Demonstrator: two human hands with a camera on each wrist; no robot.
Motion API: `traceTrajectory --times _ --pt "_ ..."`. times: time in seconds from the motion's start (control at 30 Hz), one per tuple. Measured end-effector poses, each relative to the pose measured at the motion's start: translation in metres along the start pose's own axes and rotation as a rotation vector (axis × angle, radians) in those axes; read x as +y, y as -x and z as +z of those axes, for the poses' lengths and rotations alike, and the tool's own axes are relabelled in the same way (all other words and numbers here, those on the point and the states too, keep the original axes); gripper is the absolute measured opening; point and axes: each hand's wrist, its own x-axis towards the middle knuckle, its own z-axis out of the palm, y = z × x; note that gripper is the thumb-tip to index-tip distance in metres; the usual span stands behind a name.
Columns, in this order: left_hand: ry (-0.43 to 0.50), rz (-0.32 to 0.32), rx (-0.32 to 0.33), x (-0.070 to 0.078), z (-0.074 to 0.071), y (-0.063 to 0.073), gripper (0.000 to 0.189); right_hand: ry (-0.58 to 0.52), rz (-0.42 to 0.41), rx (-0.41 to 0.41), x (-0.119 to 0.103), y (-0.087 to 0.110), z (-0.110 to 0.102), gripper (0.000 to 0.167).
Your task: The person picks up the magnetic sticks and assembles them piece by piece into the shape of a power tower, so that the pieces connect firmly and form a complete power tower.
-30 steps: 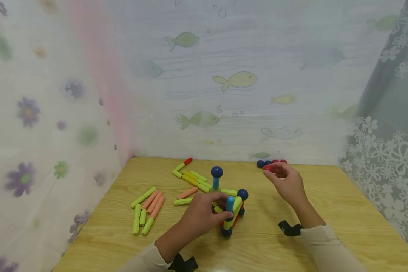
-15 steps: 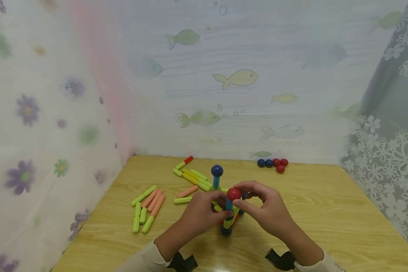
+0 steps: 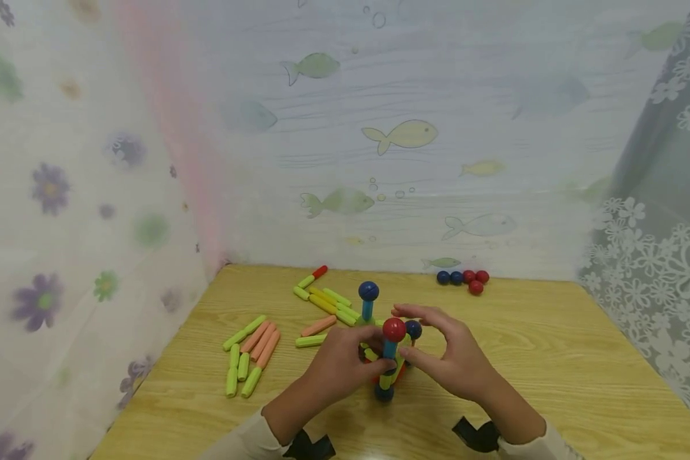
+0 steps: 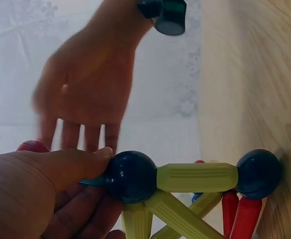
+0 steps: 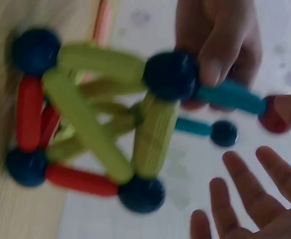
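Head view: ball-and-rod frame (image 5: 85, 127) on wood-grain table (image 3: 552, 358), taken as clock centre. Left hand (image 3: 342, 358) at 9 o'clock, thumb and fingers pinching it at a dark blue ball (image 4: 131, 177) and the foot of a light-blue rod (image 3: 389, 349). Red ball (image 3: 393, 329) caps that rod. Right hand (image 3: 454, 354) at 3, fingers spread, holding nothing; thumb by red ball, contact unclear. Loose yellow-green and orange rods (image 3: 262, 342) farther out at 9; loose dark blue and red balls (image 3: 469, 276) between 1 and 2.
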Motion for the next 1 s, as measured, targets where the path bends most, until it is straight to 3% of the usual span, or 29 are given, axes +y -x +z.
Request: traceTrajectory --times 0.17,0.33,0.53,0.73,0.9,1.0 --pt "-0.005 -0.025 0.001 0.0 -0.001 0.001 0.032 0.125 0.076 -0.075 0.028 -0.002 -0.011 0.065" --pt "-0.02 -0.039 -0.006 -0.002 -0.006 0.0 0.034 0.144 0.186 -0.155 0.045 0.0 -0.014 0.045" --pt "-0.037 -0.044 0.02 -0.011 -0.014 -0.003 0.026 0.231 0.216 -0.153 0.04 0.0 -0.016 0.025" --pt "-0.097 -0.075 0.058 -0.021 -0.02 -0.003 0.017 0.256 0.212 -0.191 0.031 0.002 -0.018 0.028" --pt "-0.07 -0.107 0.026 -0.027 -0.027 -0.001 0.021 0.214 0.203 -0.238 0.024 0.001 -0.017 0.027" --pt "-0.058 -0.145 0.014 -0.037 -0.041 0.006 0.026 0.208 0.218 -0.247 0.021 0.001 -0.016 0.027"
